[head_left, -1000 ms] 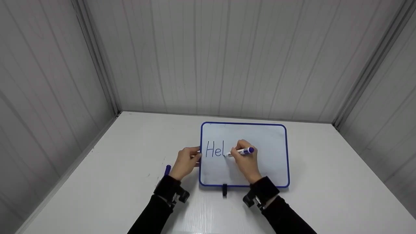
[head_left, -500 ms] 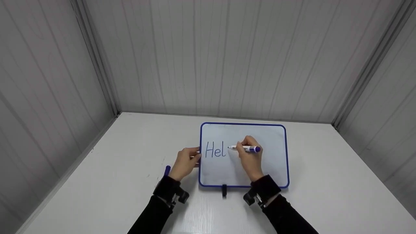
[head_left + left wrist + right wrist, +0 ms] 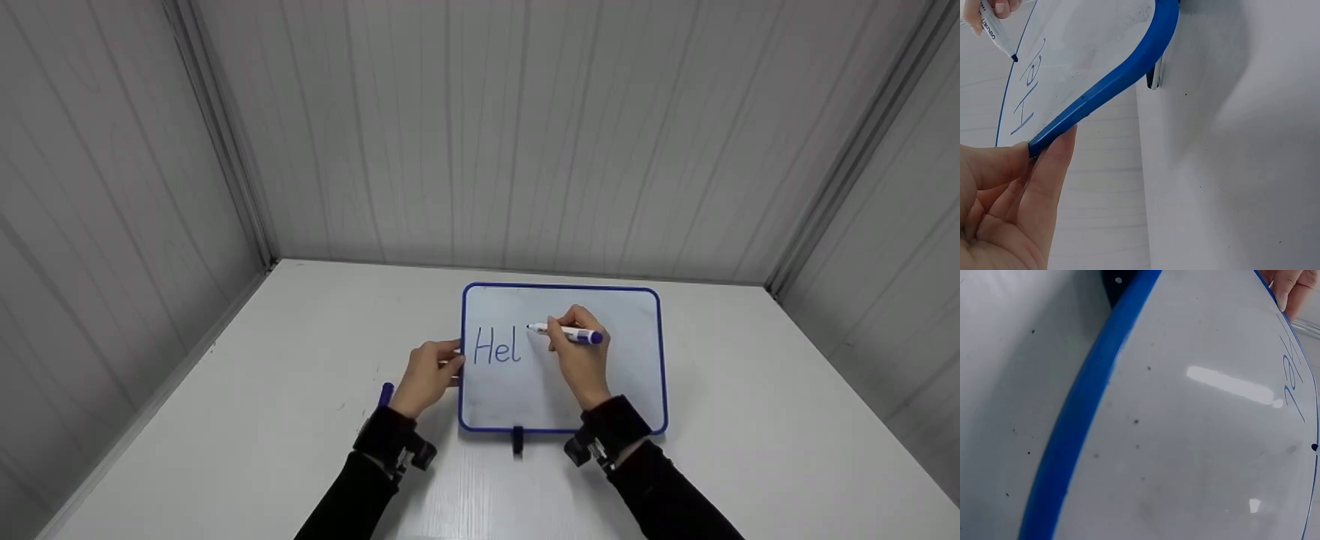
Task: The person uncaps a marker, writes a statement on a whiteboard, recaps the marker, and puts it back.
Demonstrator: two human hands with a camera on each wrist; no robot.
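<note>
A blue-framed whiteboard (image 3: 630, 367) lies on the white table, with "Hel" (image 3: 497, 346) written on it in blue. My left hand (image 3: 450, 361) pinches the board's left edge; the left wrist view shows thumb and finger on the blue frame (image 3: 1123, 73). My right hand (image 3: 556, 335) grips a white marker (image 3: 576, 334) with a purple end. Its tip sits just right of the "l", near the top of the letters. In the left wrist view the marker (image 3: 995, 34) points down at the board. The right wrist view shows the board face (image 3: 1196, 439) close up.
A blue marker cap (image 3: 386, 393) lies on the table (image 3: 285, 360) beside my left wrist. A black clip (image 3: 517, 439) sits at the board's near edge. Grey panel walls close in the table on the left, back and right.
My right hand has carried the marker from the foot of the "l" up and to the right. The left hand and board have not moved.
</note>
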